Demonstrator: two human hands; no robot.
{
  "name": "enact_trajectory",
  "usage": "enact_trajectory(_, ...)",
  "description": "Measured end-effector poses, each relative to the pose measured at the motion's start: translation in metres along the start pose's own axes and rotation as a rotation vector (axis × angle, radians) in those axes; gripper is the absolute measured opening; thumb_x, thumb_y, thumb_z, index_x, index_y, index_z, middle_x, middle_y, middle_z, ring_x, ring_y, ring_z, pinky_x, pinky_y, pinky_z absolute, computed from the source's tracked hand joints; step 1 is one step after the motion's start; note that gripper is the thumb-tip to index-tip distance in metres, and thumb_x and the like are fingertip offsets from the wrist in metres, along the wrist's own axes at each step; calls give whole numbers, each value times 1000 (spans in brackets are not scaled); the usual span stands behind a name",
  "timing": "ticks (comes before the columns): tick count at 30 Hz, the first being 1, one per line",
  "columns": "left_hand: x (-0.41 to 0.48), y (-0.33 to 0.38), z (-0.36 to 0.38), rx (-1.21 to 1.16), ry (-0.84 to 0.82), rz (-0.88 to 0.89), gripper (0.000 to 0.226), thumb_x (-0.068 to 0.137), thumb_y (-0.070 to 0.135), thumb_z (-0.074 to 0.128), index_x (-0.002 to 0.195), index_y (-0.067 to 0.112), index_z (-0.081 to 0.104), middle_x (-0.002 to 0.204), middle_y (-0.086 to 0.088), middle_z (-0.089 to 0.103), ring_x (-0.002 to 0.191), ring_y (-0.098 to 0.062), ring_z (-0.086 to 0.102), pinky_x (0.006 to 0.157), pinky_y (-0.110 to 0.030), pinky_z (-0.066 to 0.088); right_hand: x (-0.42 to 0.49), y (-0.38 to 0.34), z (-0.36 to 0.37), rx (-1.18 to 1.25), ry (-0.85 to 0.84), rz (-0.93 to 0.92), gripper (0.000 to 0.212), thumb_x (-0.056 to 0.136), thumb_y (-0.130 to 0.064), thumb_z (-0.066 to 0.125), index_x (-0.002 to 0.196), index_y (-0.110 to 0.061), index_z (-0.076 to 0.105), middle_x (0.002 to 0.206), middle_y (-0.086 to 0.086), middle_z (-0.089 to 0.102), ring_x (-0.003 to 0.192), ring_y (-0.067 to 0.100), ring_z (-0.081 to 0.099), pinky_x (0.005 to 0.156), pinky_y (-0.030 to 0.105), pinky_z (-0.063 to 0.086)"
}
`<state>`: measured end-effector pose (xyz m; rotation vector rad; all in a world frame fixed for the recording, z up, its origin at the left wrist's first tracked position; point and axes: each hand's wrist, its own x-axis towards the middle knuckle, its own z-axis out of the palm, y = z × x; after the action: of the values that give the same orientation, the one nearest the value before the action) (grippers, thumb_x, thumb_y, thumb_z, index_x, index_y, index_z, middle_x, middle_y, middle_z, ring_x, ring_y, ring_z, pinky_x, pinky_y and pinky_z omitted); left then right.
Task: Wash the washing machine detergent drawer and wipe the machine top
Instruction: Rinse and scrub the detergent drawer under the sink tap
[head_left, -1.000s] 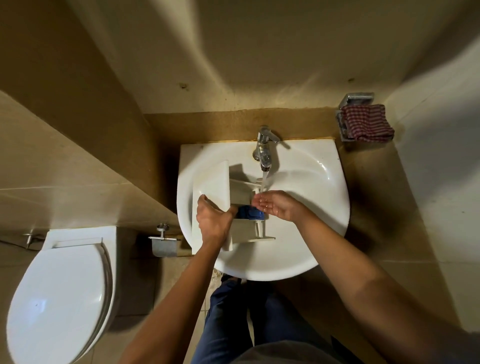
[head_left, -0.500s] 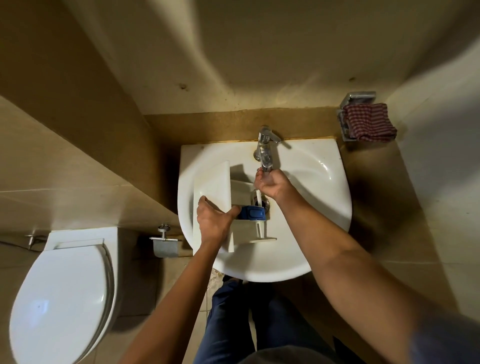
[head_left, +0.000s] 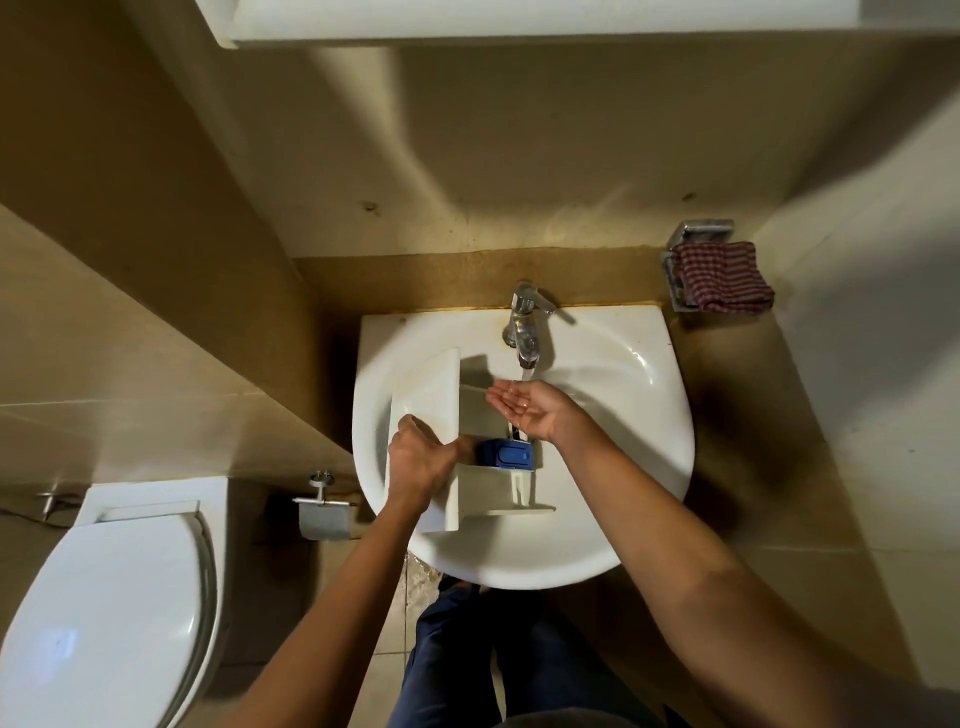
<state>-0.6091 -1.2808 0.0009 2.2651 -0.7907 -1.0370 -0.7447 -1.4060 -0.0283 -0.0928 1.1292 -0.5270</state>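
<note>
Left hand (head_left: 421, 462) grips detergent drawer (head_left: 431, 384) by its front panel — stiff, light, likely slippery-wet plastic — right hand (head_left: 524, 410) cupped open under tap (head_left: 525, 332), empty.

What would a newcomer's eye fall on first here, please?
The white detergent drawer lies in the sink, centre, left hand gripping its front panel. The right hand is cupped palm-up under the running tap. A red checked cloth hangs at upper right.

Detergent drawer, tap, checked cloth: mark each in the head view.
detergent drawer (head_left: 430, 392), head view, on its white front panel
tap (head_left: 525, 335), head view, on the chrome spout
checked cloth (head_left: 723, 278), head view, on the middle of the folded fabric
</note>
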Motion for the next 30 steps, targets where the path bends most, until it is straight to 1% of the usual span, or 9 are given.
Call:
enact_trajectory(2,1,1,-2,-27,-50,-37,43,66,34,78,85,8,49,76,-4,54,69,-21,51,51,-27,33,-4,-8,0,19,27,-33,16,95,5,48,104,11,59,104,19,63,110,30,60,74,30,57)
enact_trajectory(6,4,0,-1,-268,-229,-185,31,57,34,69,68,10,52,57,-2,45,56,-23,44,53,-25,37,1,-23,1,-63,107,-166,28,91,11,50,119,13,52,93,16,61,89,30,63,88,33,52)
enact_trajectory(8,5,0,1,-337,-324,-272,32,56,34,66,74,10,57,58,-3,42,62,-24,44,62,-33,40,-2,-27,3,-221,102,-192,27,88,14,51,115,13,55,82,15,58,73,26,59,86,34,56)
enact_trajectory(13,12,0,9,-454,-506,-332,36,77,29,56,103,6,66,77,-10,64,65,-27,58,60,-29,47,-30,-43,-8,-846,-26,-201,17,89,8,51,85,-1,64,91,21,66,82,27,64,96,40,50)
enact_trajectory(15,16,1,11,-457,-570,-342,36,84,28,50,109,9,67,84,-10,67,71,-28,61,62,-29,49,-34,-54,-24,-1022,77,-381,18,86,5,55,79,-6,67,92,22,67,81,25,63,92,40,53)
enact_trajectory(18,21,2,9,-424,-680,-376,30,90,26,42,99,9,65,69,-7,69,59,-23,64,55,-26,50,-47,-66,-47,-1338,356,-739,13,80,-1,61,86,-8,71,91,7,70,82,16,62,71,16,47)
enact_trajectory(20,24,5,6,-416,-759,-374,29,92,25,40,91,8,63,62,-7,67,50,-21,64,48,-22,49,-54,-71,-60,-1439,394,-824,11,80,-8,66,89,-9,71,95,5,70,89,16,63,78,20,43)
enact_trajectory(24,36,9,0,-379,-828,-363,27,83,32,51,88,7,61,57,-6,65,44,-18,60,43,-18,46,-65,-77,-83,-1446,294,-548,10,85,-26,67,94,-22,70,105,-4,68,107,14,59,97,29,43)
enact_trajectory(30,53,17,0,-305,-872,-367,28,92,33,48,91,10,63,61,-7,66,46,-18,61,45,-18,47,-81,-69,-92,-1059,-117,-248,27,95,-9,51,117,-12,66,123,-1,63,120,8,52,109,29,33)
